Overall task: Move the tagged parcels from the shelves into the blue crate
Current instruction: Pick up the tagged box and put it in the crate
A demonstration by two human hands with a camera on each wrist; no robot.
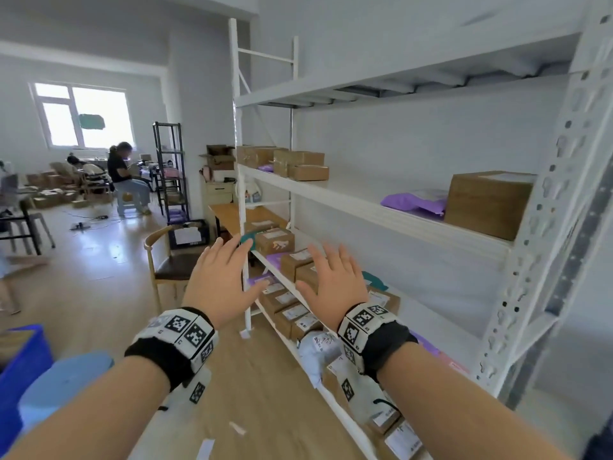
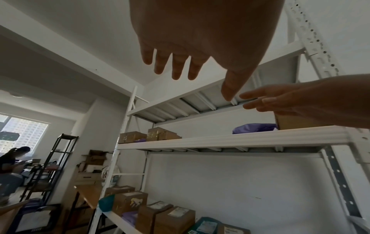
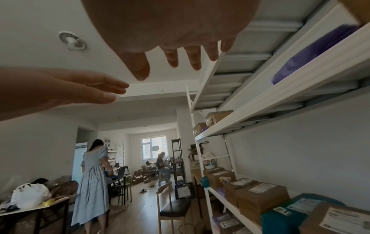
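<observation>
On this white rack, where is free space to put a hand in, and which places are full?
The shelf at chest height is bare between the stacked brown boxes at its far end and the purple bag beside the large box. The lower shelf, beyond both open hands, is packed with labelled parcels.

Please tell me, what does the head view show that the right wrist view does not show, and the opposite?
Only the head view shows the blue crate at the lower left and the marker bands on both wrists. Only the right wrist view shows a person in a light dress and a round ceiling fixture. Both show the left hand and right hand, open and empty, beside the white shelves holding cardboard parcels and a purple bag.
</observation>
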